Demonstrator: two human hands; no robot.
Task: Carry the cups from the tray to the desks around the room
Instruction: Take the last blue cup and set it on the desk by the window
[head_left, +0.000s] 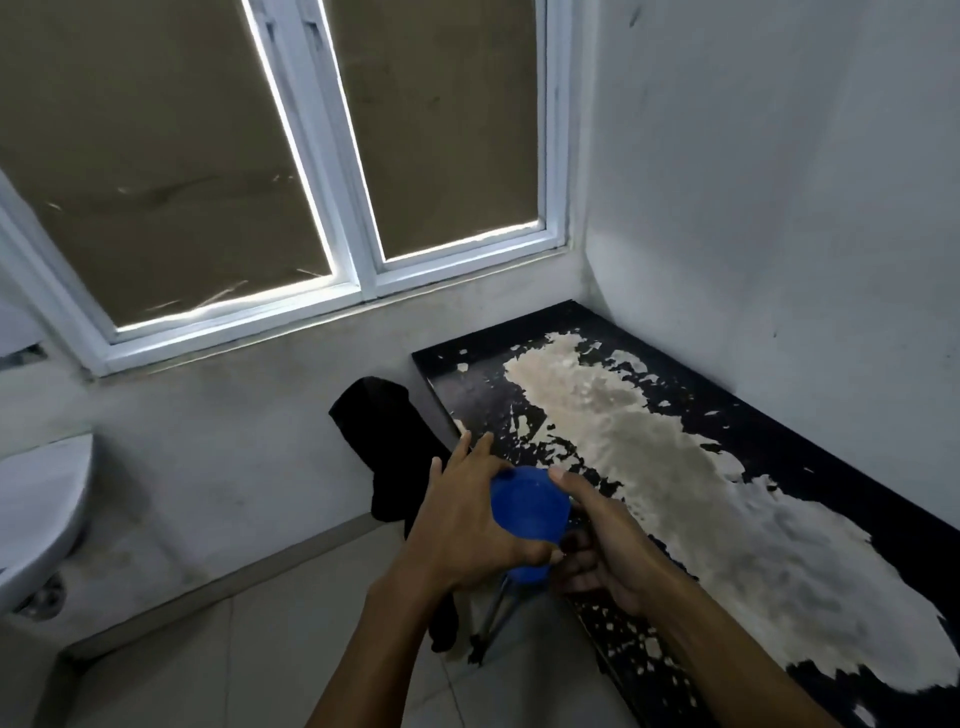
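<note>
1. My left hand (470, 525) and right hand (597, 545) both grip a blue plastic cup (527, 512), tilted, open mouth showing.
2. The cup hangs at the near edge of the peeling black bench (675, 467).

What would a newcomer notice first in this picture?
Probably the bright blue cup at the centre, held between the left hand and the right hand at the edge of the black desk. Next comes the desk's top on the right, its dark coating peeled away in one large pale patch, and then the covered window above.
</note>
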